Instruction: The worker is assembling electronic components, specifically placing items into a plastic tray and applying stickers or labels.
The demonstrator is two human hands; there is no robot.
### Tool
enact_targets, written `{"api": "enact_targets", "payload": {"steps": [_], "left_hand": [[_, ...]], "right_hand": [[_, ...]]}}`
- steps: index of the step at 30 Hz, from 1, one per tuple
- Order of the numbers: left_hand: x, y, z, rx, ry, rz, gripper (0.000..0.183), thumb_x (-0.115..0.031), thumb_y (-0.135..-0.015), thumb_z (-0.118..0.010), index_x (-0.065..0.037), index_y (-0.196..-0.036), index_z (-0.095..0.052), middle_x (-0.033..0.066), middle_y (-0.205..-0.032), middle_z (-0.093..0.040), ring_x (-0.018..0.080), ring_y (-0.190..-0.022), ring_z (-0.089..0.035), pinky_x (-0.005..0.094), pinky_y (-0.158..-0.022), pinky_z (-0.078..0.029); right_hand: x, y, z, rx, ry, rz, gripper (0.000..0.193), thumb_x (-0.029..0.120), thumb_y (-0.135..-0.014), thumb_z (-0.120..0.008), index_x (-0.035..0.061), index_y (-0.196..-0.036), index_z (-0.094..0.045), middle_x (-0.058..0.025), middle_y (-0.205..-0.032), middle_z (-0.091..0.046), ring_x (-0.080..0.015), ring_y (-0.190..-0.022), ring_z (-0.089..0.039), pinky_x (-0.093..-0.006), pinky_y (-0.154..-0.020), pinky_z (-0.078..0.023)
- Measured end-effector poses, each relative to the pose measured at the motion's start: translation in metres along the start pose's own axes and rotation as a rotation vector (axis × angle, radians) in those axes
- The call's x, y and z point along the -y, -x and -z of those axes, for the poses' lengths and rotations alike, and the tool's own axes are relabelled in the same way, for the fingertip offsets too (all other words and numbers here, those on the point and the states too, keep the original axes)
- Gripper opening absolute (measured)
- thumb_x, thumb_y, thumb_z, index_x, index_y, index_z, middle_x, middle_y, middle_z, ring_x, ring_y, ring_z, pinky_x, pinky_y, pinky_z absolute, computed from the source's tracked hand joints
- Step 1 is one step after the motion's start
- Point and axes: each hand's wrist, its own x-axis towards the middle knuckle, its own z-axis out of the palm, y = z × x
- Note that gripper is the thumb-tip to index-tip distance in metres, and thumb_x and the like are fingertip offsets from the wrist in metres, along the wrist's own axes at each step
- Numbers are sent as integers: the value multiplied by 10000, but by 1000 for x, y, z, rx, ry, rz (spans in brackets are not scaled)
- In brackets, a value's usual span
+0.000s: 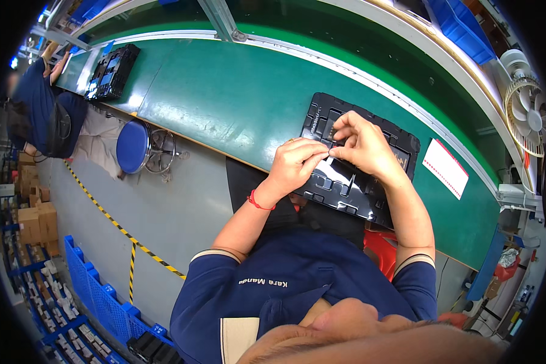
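Both my hands meet above a black moulded plastic tray (361,200) on the green workbench. My left hand (295,162) is closed in a pinch, thumb against forefinger. Its fingertips almost touch those of my right hand (364,147), whose thumb and forefinger also pinch while the other fingers curl. Something tiny sits between the fingertips, too small to name. Under and behind the hands, the tray has shaped recesses, and small brownish parts (400,159) lie in its right side. My hands cover part of the tray's middle.
A white sheet with red edging (446,168) lies right of the tray on the green bench (224,91). Black trays (112,71) are stacked at the far left near another person (48,115). A blue stool (133,147) stands by the bench. A fan (523,109) is at the right.
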Motion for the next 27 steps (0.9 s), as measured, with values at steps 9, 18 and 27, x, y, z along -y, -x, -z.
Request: {"api": "enact_targets", "payload": {"steps": [9, 18, 27], "left_hand": [[-1, -1, 10, -26, -40, -38, 86, -52, -795, -735, -11, -871, -728, 120, -882, -727, 272, -806, -699, 354, -727, -541], [6, 8, -8, 2, 10, -19, 75, -57, -809, -717, -21, -874, -714, 107, -876, -717, 285, -826, -683, 382, -762, -531], [7, 4, -12, 15, 29, -34, 106, -50, -805, -717, -6, -901, -716, 122, -891, -717, 297, -841, -686, 384, -767, -537]], "right_hand": [[25, 16, -16, -215, 634, 515, 126, 138, -748, -734, 20, -752, -690, -133, -776, -614, -326, -806, -549, -453, -757, -446], [15, 29, -33, -364, 868, 607, 96, 52, -678, -683, -19, -620, -655, -143, -677, -580, -304, -791, -524, -421, -783, -400], [7, 20, -36, -389, 918, 641, 77, 52, -600, -664, -22, -598, -643, -164, -659, -592, -306, -790, -533, -435, -798, -391]]}}
